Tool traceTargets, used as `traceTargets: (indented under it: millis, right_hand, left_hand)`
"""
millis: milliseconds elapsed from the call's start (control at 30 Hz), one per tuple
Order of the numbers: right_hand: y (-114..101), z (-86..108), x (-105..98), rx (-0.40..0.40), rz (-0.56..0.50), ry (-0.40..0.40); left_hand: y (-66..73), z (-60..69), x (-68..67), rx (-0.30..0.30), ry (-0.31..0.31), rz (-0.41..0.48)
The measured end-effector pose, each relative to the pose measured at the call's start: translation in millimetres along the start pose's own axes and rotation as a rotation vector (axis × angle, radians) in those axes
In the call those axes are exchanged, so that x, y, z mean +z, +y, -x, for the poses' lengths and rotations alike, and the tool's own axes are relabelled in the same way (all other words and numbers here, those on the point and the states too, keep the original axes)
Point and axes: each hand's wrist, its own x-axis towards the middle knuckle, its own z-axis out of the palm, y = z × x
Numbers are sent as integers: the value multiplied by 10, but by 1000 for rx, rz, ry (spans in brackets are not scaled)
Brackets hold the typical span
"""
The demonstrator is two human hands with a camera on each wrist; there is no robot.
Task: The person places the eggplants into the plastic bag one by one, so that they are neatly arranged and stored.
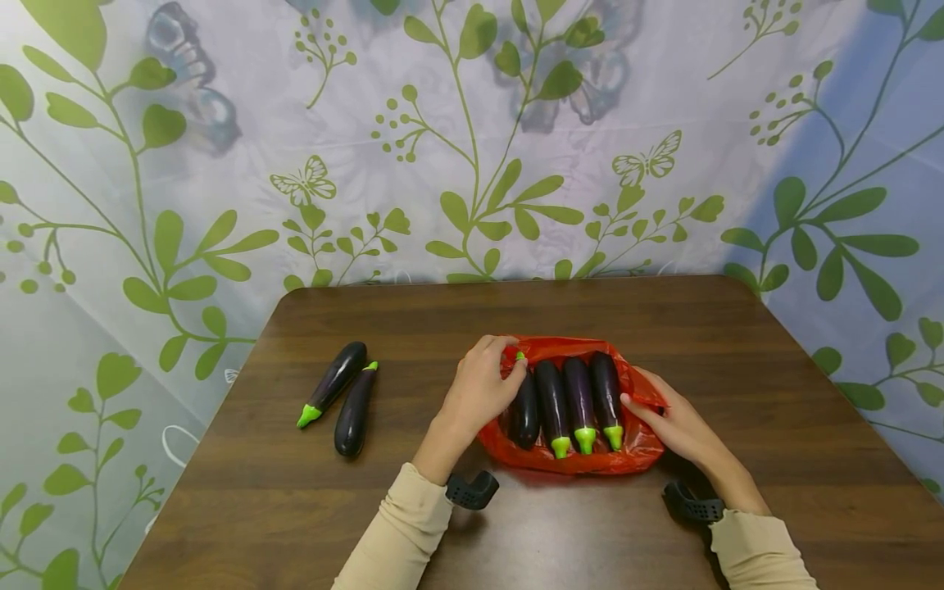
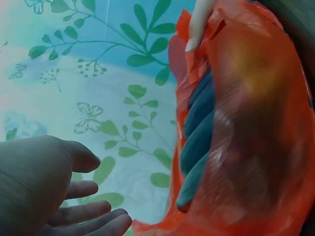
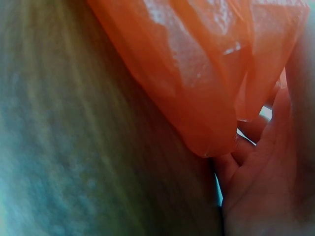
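Observation:
A red plastic bag (image 1: 590, 464) lies spread on the table with several dark purple eggplants (image 1: 578, 393) side by side in it. Most show green stem ends toward me; the leftmost eggplant (image 1: 527, 414) points its stem away. My left hand (image 1: 479, 385) hovers over the bag's left edge beside that one. In the left wrist view the left hand (image 2: 64, 191) shows spread, relaxed fingers and holds nothing. At the bag's right side my right hand (image 1: 682, 422) pinches the rim, thumb inside and fingers outside. The right wrist view shows bag film (image 3: 197, 88) against that hand.
Two more eggplants lie on the left of the brown wooden table (image 1: 560, 533): one eggplant (image 1: 335, 381) has its stem toward me, the other (image 1: 356, 414) away. A curtain (image 1: 413, 188) with leaf prints hangs behind the table. Black camera mounts sit on both wrists.

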Motion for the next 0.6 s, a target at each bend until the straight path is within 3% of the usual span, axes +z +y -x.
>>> traceTargets:
  millis: [400, 600]
  right_hand:
    - [4, 0, 7, -24, -3, 14]
    - [0, -3, 3, -11, 1, 9]
  left_hand:
    - [-226, 53, -268, -38, 47, 10]
    - [-372, 110, -428, -95, 70, -9]
